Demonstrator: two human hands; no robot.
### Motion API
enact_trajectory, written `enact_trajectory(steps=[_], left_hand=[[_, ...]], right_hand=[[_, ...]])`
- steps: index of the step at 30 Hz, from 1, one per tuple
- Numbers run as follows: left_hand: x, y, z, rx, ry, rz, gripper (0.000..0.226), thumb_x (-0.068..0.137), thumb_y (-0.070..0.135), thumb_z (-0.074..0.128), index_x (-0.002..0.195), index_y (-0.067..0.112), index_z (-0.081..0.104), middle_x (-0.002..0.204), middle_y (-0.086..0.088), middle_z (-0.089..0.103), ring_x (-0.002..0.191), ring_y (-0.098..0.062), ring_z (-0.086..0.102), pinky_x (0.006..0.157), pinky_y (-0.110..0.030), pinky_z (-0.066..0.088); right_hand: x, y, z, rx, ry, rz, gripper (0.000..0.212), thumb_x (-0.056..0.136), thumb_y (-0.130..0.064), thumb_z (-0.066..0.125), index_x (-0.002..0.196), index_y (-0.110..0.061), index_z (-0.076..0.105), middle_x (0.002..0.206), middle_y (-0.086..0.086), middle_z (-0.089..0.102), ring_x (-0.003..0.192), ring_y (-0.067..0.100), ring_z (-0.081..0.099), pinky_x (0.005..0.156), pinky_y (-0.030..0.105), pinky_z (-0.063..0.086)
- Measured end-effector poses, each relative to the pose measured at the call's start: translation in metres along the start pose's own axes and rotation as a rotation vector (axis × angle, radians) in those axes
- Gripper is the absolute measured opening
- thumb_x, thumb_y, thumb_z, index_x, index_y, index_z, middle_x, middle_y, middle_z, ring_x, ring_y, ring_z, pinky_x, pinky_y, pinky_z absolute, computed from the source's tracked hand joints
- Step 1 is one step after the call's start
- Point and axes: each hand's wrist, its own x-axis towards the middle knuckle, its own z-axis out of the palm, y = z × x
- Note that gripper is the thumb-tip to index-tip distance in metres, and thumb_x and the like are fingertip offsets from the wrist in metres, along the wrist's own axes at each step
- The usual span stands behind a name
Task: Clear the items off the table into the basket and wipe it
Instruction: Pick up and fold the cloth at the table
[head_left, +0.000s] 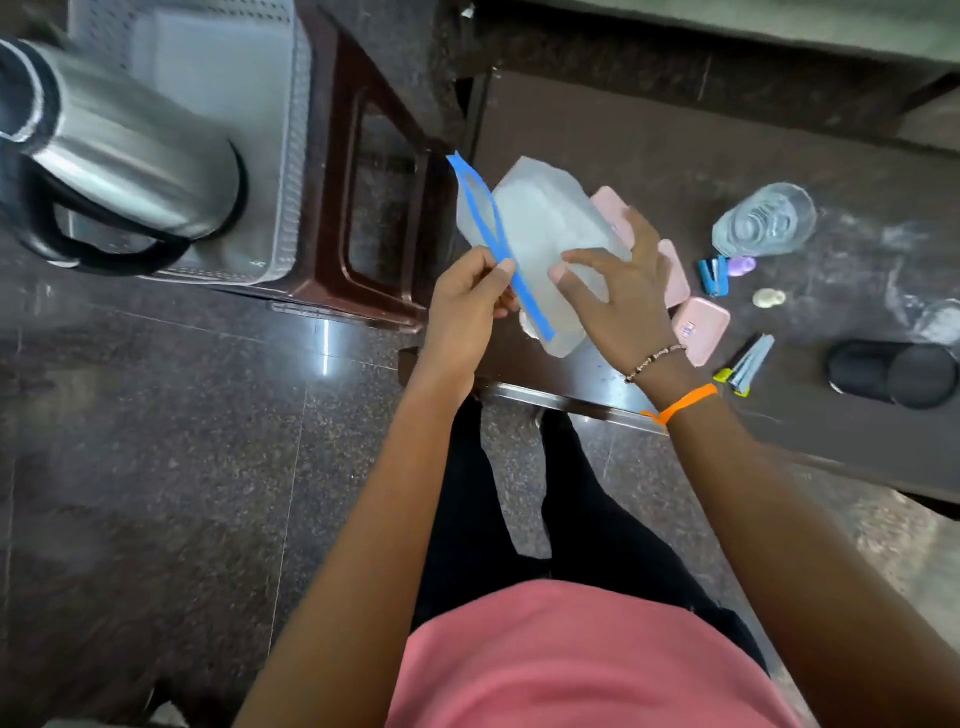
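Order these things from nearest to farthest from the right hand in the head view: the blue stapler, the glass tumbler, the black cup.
From the right hand:
1. Blue stapler, just right of the hand on the table.
2. Glass tumbler, lying on its side, beyond the stapler.
3. Black cup, also on its side, far right near the table edge.

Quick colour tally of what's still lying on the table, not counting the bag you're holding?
Pink cases: 3
Clear glass: 1
Blue stapler: 1
Purple item: 1
Cream lump: 1
Grey-yellow item: 1
Black cylinder: 1
Total: 9
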Motion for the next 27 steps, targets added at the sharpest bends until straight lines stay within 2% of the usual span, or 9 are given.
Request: enact_trajectory(steps=[3,6,9,12,16,18,21,24,27], left_hand=[[-0.008,0.003,0.022,0.043,-0.069,-0.009,0.017,0.096,0.005,0.043,0.090,-0.003,0.057,0.073,-0.009,0.051,0.063,-0.011,0.046,0.072,-0.028,0.039],[-0.015,0.005,0.044,0.142,-0.152,-0.014,0.016,0.095,0.004,0.044,0.085,0.000,0.055,0.079,-0.013,0.051,0.067,-0.012,0.047,0.070,-0.026,0.038],[-0.019,0.003,0.060,0.189,-0.178,-0.014,0.018,0.094,0.005,0.046,0.086,-0.009,0.057,0.079,-0.015,0.051,0.068,-0.015,0.047,0.070,-0.027,0.037],[-0.020,-0.001,0.068,0.216,-0.124,-0.013,0.022,0.092,0.007,0.048,0.081,-0.010,0.055,0.076,-0.015,0.050,0.066,-0.014,0.047,0.070,-0.024,0.038],[-0.017,-0.005,0.074,0.272,-0.175,-0.023,0.025,0.092,0.007,0.049,0.083,-0.016,0.053,0.077,-0.016,0.051,0.063,-0.012,0.046,0.068,-0.018,0.040],[-0.016,-0.007,0.077,0.305,-0.191,-0.012,0.026,0.093,0.007,0.049,0.083,-0.016,0.054,0.077,-0.015,0.052,0.062,-0.011,0.046,0.062,-0.012,0.040],[-0.016,-0.012,0.082,0.298,-0.053,0.007,0.025,0.093,0.008,0.047,0.076,-0.010,0.052,0.071,-0.012,0.047,0.065,-0.016,0.041,0.062,-0.026,0.036],[-0.015,-0.016,0.083,0.329,0.231,0.053,0.031,0.092,0.011,0.045,0.061,0.014,0.042,0.059,0.006,0.039,0.055,-0.008,0.034,0.056,-0.024,0.030],[-0.012,-0.014,0.081,0.292,0.318,0.079,0.034,0.092,0.013,0.044,0.060,0.021,0.035,0.058,0.008,0.035,0.055,-0.008,0.031,0.060,-0.028,0.030]], right_hand=[[-0.004,0.012,-0.018,-0.060,0.024,-0.032,0.029,0.088,-0.037,0.057,0.105,-0.017,0.069,0.150,0.009,0.031,0.138,0.028,0.025,0.114,0.034,0.022],[-0.004,0.021,-0.030,0.177,-0.016,-0.045,0.022,0.088,-0.025,0.059,0.089,-0.007,0.070,0.114,0.012,0.062,0.113,0.020,0.052,0.099,0.027,0.037],[-0.006,0.026,-0.037,0.245,0.006,0.004,0.009,0.083,-0.018,0.063,0.076,-0.012,0.063,0.082,0.005,0.057,0.079,0.015,0.050,0.072,0.021,0.037],[-0.004,0.037,-0.042,0.258,0.061,0.043,0.009,0.079,-0.010,0.061,0.074,-0.004,0.065,0.074,0.002,0.057,0.073,0.015,0.051,0.068,0.020,0.036],[0.000,0.044,-0.046,0.418,0.056,0.092,0.007,0.081,-0.014,0.064,0.079,-0.009,0.059,0.069,-0.008,0.056,0.071,0.013,0.057,0.074,0.030,0.048],[0.001,0.043,-0.045,0.436,0.048,0.100,0.020,0.077,-0.007,0.066,0.076,-0.019,0.049,0.066,-0.011,0.051,0.065,0.008,0.053,0.072,0.032,0.047],[0.004,0.044,-0.046,0.410,0.089,0.062,0.034,0.070,0.006,0.058,0.072,-0.020,0.037,0.064,-0.009,0.042,0.060,0.015,0.043,0.067,0.035,0.042],[0.004,0.049,-0.053,0.159,0.143,-0.074,0.023,0.068,0.007,0.048,0.081,-0.011,0.044,0.077,0.005,0.048,0.067,0.027,0.044,0.065,0.036,0.040],[0.001,0.053,-0.062,-0.180,0.244,-0.067,0.030,0.070,0.010,0.043,0.090,-0.009,0.055,0.106,0.016,0.048,0.086,0.032,0.051,0.068,0.040,0.044]])
